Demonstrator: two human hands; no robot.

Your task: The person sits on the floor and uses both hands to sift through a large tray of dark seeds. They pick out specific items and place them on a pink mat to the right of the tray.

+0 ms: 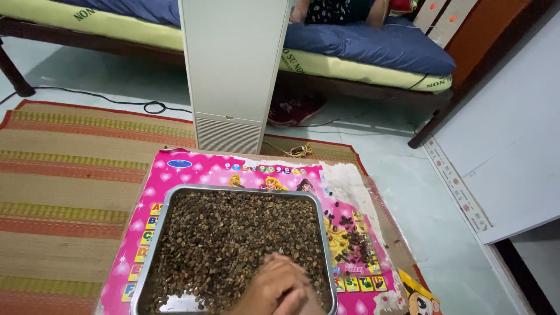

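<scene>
**A:** What's the hand (279, 287) doing in the metal tray (165, 211)?

**B:** Resting on the dark beans (233, 233) at the near edge, fingers curled together. Can't tell if it's pinching any, or which hand it is. The tray sits on a pink picture mat (192, 169) on the floor, probably to catch strays; a small pile of beans (353, 242) lies beside it.
</scene>
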